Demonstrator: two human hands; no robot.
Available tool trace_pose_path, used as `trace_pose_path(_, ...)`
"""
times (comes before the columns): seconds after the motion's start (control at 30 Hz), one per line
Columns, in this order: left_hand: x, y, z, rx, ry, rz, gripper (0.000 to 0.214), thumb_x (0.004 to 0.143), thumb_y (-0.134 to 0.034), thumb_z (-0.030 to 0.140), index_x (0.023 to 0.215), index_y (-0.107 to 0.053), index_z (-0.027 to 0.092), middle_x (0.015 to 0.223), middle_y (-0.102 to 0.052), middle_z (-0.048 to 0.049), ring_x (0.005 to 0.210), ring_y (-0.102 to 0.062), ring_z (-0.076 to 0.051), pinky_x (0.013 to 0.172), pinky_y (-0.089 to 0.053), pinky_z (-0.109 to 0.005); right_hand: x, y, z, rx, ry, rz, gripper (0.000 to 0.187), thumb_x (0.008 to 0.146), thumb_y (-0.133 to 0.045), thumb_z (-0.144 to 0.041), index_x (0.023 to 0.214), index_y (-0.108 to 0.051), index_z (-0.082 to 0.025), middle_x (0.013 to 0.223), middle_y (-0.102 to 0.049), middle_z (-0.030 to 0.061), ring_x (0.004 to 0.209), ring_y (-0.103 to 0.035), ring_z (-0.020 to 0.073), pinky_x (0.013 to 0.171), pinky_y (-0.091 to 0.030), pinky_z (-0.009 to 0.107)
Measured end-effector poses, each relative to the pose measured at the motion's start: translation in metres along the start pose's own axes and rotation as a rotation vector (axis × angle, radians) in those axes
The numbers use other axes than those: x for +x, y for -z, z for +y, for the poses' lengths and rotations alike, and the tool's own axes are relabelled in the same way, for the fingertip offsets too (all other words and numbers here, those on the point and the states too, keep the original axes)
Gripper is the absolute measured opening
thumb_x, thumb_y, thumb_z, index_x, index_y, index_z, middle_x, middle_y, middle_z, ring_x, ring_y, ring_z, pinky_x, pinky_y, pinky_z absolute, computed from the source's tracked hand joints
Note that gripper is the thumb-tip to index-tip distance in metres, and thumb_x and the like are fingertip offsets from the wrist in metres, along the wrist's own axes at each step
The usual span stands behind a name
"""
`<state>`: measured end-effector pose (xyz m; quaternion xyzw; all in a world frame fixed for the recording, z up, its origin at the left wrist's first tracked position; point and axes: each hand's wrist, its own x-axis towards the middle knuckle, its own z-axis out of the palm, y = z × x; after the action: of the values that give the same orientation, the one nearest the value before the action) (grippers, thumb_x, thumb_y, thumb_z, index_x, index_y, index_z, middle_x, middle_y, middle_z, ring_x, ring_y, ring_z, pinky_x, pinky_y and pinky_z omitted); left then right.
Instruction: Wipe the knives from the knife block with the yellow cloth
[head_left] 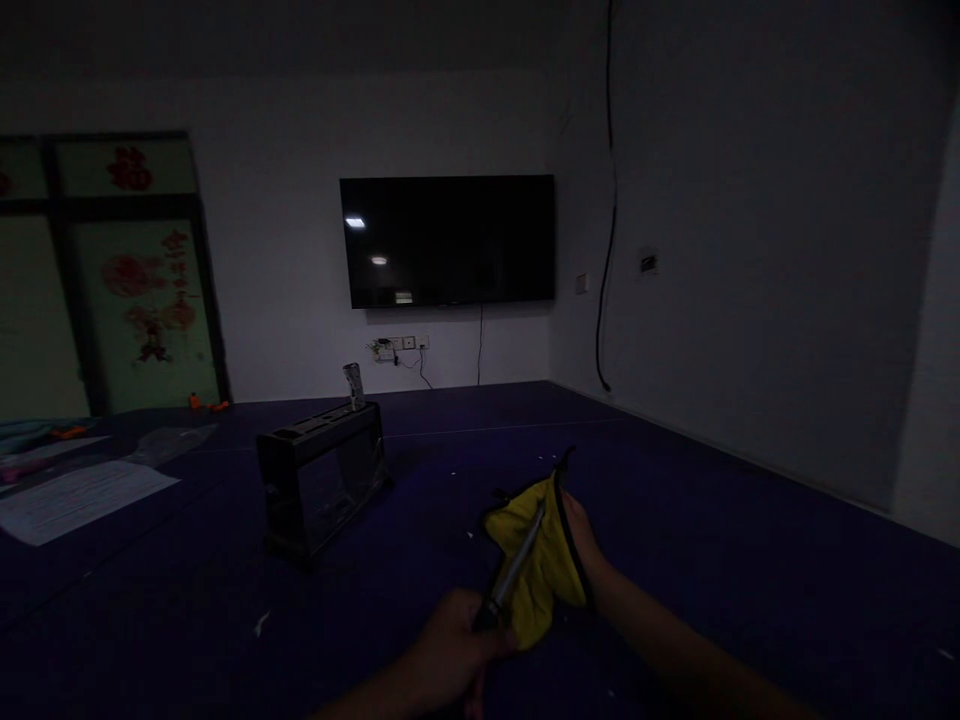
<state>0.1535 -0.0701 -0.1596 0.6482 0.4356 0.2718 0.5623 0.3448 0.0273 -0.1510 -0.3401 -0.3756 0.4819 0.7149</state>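
My left hand [450,650] is closed around the dark handle of a slim grey-bladed tool [520,562]. Its narrow shaft points up and away, lying against a yellow cloth [561,560] with black edging. I cannot tell whether it is a knife or a rod. My right hand [581,530] grips the cloth from behind on its right side, with most fingers hidden by the fabric. To the left stands a dark slotted holder [322,480] with a see-through side. From its top a light, patterned handle [353,386] sticks up.
A dark blue surface [420,610] bears small white scraps. At left lie a printed sheet [86,497], clear plastic wrapping [169,443] and small orange items [196,402]. A television [450,240] hangs on the far wall, above sockets with loose wires [385,348]. The room is dim.
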Motion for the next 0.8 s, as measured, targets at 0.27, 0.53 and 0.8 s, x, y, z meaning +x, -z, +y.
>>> trace_pose_path(0.27, -0.0001, 0.0016, -0.0018, 0.047, 0.016, 0.04, 0.041, 0.057, -0.061, 0.055, 0.065, -0.05, 0.016, 0.035, -0.04, 0.0074, 0.026, -0.037, -0.009, 0.027, -0.027, -0.019, 0.0003, 0.0015, -0.0061, 0.02, -0.001, 0.03, 0.03, 0.052, -0.069, -0.049, 0.058, -0.056, -0.022, 0.05, -0.059, -0.0017, 0.047, -0.054, 0.0186, 0.049, -0.044, 0.03)
trace_pose_path(0.53, -0.0007, -0.0016, 0.0029, 0.03, 0.024, 0.031, 0.038, 0.061, -0.061, 0.053, 0.066, -0.049, 0.016, 0.034, -0.04, 0.008, 0.026, -0.037, -0.009, 0.029, -0.028, -0.019, 0.0028, 0.0034, -0.0043, 0.014, -0.003, 0.049, 0.033, 0.051, -0.068, -0.051, 0.058, -0.056, -0.021, 0.05, -0.057, -0.0021, 0.048, -0.053, 0.0182, 0.049, -0.043, 0.03)
trace_pose_path(0.8, 0.0011, -0.0008, 0.0029, 0.04, -0.004, 0.02, 0.044, 0.054, -0.062, 0.058, 0.056, -0.047, 0.017, 0.034, -0.039, 0.0062, 0.026, -0.036, -0.008, 0.029, -0.029, -0.019, 0.0029, 0.0031, -0.0044, 0.005, 0.02, 0.054, 0.034, 0.052, -0.068, -0.054, 0.061, -0.059, -0.022, 0.053, -0.061, -0.0013, 0.05, -0.056, 0.019, 0.051, -0.045, 0.03)
